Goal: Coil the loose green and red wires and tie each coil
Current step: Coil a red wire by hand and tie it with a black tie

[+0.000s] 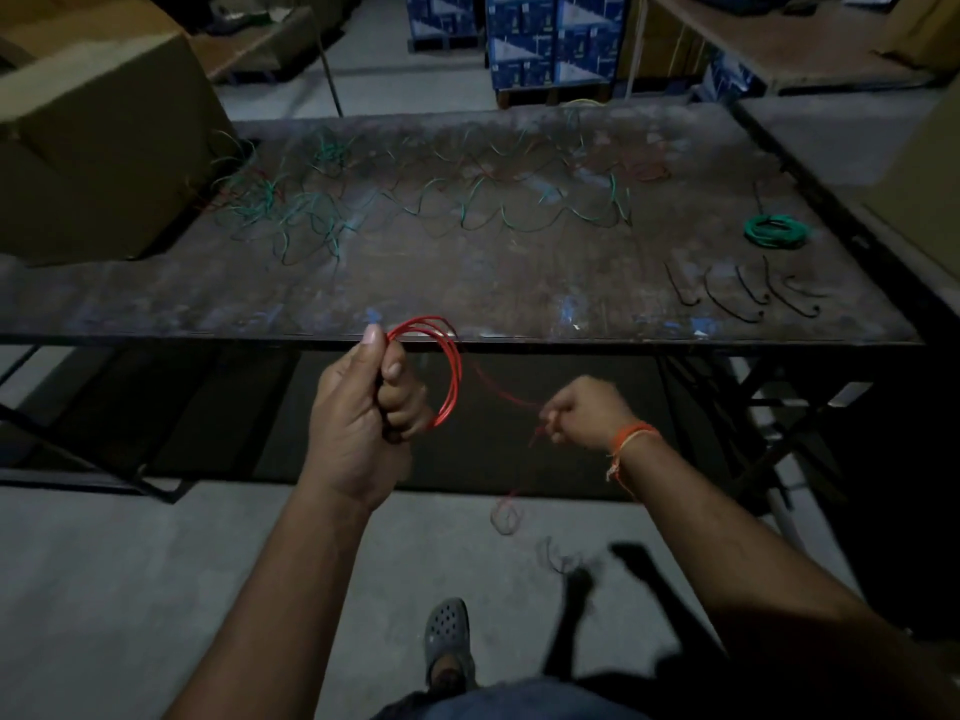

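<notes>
- Left hand is closed round a red coil of several turns, thumb up, held just off the near edge of the table.
- Right hand pinches the red wire's free run between coil and hand; the tail drops to the floor and ends in a small loop.
- Handling, judged: wire is light, thin and springy; turns hold a round shape yet would likely spring apart if released. Best hold is across all turns at one spot, as the left hand does.
- Count: one finished green coil at far right of the table.
- Count: about five black ties lying near it, near right.
- Loose green and red wires sprawl across the far half; number of strands cannot be told.
</notes>
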Motion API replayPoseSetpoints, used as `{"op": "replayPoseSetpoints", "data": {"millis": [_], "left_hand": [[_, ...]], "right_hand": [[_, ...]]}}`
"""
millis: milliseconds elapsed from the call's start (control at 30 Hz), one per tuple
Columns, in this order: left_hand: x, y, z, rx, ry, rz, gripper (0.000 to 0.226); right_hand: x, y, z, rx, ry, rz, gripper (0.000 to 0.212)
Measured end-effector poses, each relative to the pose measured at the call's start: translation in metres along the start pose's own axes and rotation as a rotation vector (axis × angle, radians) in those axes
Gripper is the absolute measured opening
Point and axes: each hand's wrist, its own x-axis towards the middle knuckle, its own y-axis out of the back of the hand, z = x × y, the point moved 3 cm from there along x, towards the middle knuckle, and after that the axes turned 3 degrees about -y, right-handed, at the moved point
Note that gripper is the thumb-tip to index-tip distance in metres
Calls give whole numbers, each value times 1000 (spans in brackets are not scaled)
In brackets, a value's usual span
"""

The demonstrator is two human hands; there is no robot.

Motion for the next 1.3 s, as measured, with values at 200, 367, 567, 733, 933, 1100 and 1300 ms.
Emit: {"op": "replayPoseSetpoints", "data": {"millis": [200, 367, 567, 733, 933, 1100, 1300], "left_hand": [[16, -5, -2, -16, 11, -24, 41], [33, -4, -3, -15, 37, -57, 42], [57, -9, -15, -9, 104, -111, 40], [76, -5, -16, -217, 210, -196, 37], [104, 31, -12, -648, 324, -353, 42], [127, 55, -7, -656, 244, -237, 37], [151, 50, -19, 70, -8, 49, 32]], "right_hand": [[-4, -13, -29, -84, 165, -169, 17], [12, 2, -12, -352, 99, -91, 11], [4, -3, -45, 499, 361, -436, 33], [6, -2, -65, 766, 362, -207, 11], [20, -1, -17, 538, 288, 76, 10], [11, 12, -16, 383, 321, 355, 18], [-2, 25, -110, 25, 792, 392, 13]]}}
